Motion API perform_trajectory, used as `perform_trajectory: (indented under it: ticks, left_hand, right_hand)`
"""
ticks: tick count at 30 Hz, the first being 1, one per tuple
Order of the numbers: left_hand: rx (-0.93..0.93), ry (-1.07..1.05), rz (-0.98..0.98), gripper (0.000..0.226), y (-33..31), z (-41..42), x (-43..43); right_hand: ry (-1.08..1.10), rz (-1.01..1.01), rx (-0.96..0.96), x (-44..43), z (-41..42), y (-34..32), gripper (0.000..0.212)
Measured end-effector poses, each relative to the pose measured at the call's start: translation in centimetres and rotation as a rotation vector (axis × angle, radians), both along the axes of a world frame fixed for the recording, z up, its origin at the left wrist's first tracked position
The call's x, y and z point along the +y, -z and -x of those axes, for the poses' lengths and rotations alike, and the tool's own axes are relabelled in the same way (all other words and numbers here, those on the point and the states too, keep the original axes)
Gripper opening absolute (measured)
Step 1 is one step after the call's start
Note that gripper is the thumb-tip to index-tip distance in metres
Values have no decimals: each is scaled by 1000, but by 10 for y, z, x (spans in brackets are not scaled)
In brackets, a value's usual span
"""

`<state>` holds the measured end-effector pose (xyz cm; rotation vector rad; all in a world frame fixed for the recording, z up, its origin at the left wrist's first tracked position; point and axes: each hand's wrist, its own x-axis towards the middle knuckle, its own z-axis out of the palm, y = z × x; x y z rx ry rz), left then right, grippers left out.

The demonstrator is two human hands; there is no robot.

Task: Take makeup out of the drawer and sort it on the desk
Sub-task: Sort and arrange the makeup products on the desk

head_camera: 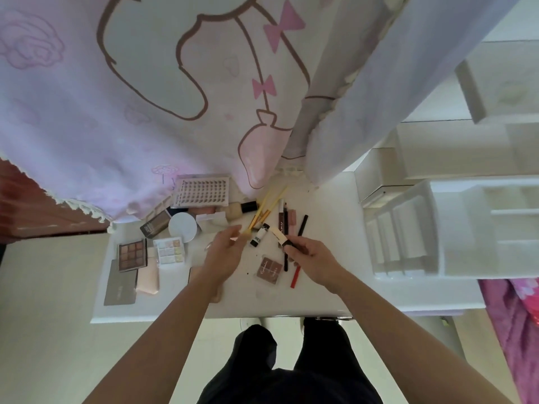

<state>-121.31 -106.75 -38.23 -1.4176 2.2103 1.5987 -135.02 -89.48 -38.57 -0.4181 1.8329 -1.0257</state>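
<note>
Makeup lies spread over the white desk [326, 287]. My right hand [309, 255] grips a cream tube with a black cap [281, 237] near the desk's middle. My left hand [224, 252] hovers with relaxed fingers, its fingertips at the ends of the yellow-handled brushes [267, 208]. A small black-and-white stick [259, 235] lies between my hands. Dark pencils [284, 217] and a red pencil [295, 277] lie under and beyond my right hand. A brown blush compact [267, 271] sits below it.
Eyeshadow palettes [131, 255], a pale palette [169, 252], a round white compact [183, 225] and a lash tray [201, 191] fill the desk's left and back. A white organiser with compartments [408, 228] stands at right. A pink curtain [116, 112] hangs behind.
</note>
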Motion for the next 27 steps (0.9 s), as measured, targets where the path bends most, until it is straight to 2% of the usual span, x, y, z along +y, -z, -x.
perform_trajectory:
  ticks: [1, 3, 7, 9, 12, 16, 19, 21, 24, 26, 27]
  left_hand:
    - [65, -24, -136, 22, -9, 8, 5]
    - [152, 28, -244, 24, -23, 19, 13]
    - [162, 132, -185, 31, -26, 23, 21]
    - [151, 109, -178, 39, -27, 24, 25]
    - [186, 27, -208, 38, -31, 27, 28]
    - [216, 22, -181, 42, -36, 28, 28]
    - [231, 15, -186, 45, -37, 25, 26]
    - [264, -2, -218, 47, -38, 25, 25]
    - [319, -3, -252, 51, -41, 26, 23]
    - [327, 16, -235, 48, -46, 27, 21]
    - [326, 28, -217, 44, -48, 27, 20]
  right_hand:
    - [-3, 30, -45, 2, -1, -6, 26]
    - [-9, 77, -109, 4, -3, -14, 28]
    - [116, 103, -195, 7, -13, -25, 30]
    - [210, 126, -188, 6, -18, -29, 32]
    - [328, 209, -191, 3, -25, -34, 27]
    - [396, 274, -198, 4, -29, -41, 22]
    - [313, 203, -21, 9, -26, -41, 25]
    - [300, 197, 18, 8, -23, -44, 28]
    - [331, 135, -95, 2, -20, -57, 46]
    - [334, 25, -232, -2, -19, -67, 65]
    - [304, -10, -257, -2, -18, -70, 66]
